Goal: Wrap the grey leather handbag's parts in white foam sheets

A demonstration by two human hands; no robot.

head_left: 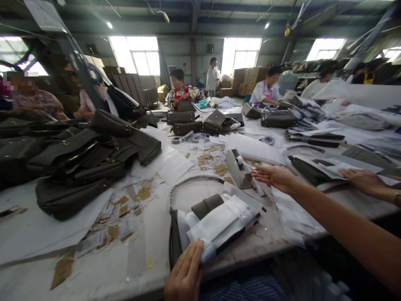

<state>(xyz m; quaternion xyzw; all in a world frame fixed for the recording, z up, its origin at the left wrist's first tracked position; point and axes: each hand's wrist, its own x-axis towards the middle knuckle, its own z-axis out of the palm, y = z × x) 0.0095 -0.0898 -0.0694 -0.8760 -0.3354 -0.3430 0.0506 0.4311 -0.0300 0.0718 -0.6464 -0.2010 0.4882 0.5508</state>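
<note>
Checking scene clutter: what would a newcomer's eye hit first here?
Probably the big heap of dark bags at left. Then, front and center, a dark bag partly covered in white wrapping, with the wearer's left hand on its near edge. Just beyond it, the right hand is beside a grey tape dispenser.

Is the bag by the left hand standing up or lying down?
Lying down: the bag rests flat on the table, with white wrapping on top, the left hand at one corner.

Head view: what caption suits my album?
Left hand on a partly covered bag, right hand near a tape dispenser.
</note>
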